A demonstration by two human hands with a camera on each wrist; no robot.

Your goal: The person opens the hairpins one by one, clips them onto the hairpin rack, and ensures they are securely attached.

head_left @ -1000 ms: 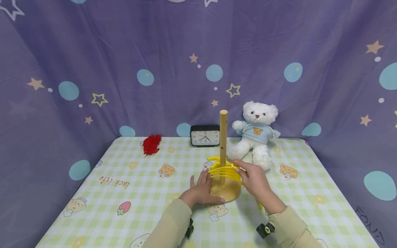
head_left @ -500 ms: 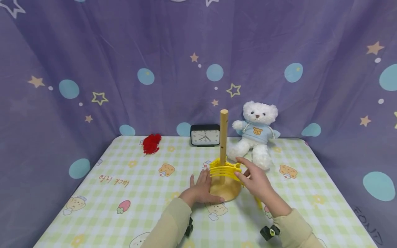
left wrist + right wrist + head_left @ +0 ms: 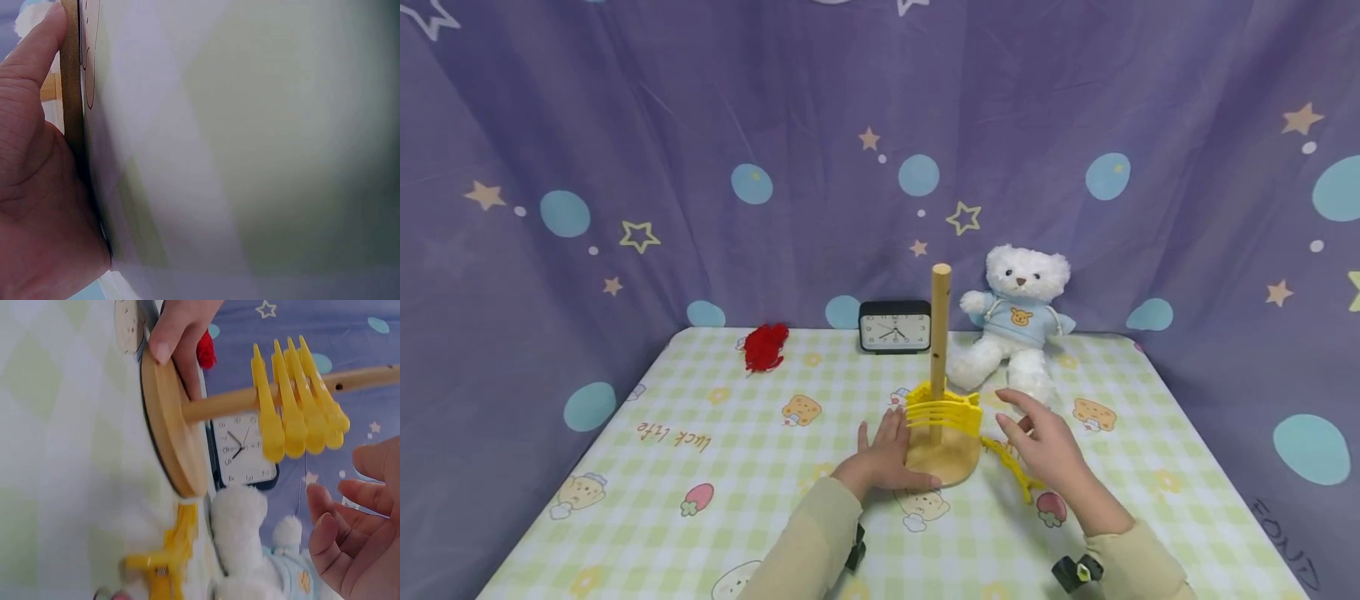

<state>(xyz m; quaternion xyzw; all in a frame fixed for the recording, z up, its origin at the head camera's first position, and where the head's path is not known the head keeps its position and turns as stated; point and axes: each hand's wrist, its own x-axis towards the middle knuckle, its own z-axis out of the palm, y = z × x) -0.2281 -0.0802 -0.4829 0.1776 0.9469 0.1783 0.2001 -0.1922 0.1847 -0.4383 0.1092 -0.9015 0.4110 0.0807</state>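
Note:
A round wooden base (image 3: pixel 946 460) with an upright wooden pole (image 3: pixel 940 333) stands mid-table in the head view. Several curved yellow plastic pieces (image 3: pixel 946 414), pointed at one end, are stacked around the pole's lower part; in the right wrist view they lie side by side. With fingers and thumb extended, my left hand (image 3: pixel 889 461) rests on the left side of the base. My right hand (image 3: pixel 1051 446) hovers just right of the yellow pieces, apart from them, fingers loosely bent and holding nothing. Below it, another yellow plastic piece (image 3: pixel 1018 475) lies on the tablecloth.
Behind the pole stands a black alarm clock (image 3: pixel 895 327). A white teddy bear (image 3: pixel 1018 321) in a blue top sits at the back right. A red tangled bundle (image 3: pixel 765 347) lies at the back left. The table (image 3: pixel 737 508) has a checked cover; a purple curtain (image 3: pixel 820 100) hangs behind.
My right hand has let go of the yellow piece at the pole and drawn back to the right. The loose yellow piece shows more fully. My left hand has stayed on the base.

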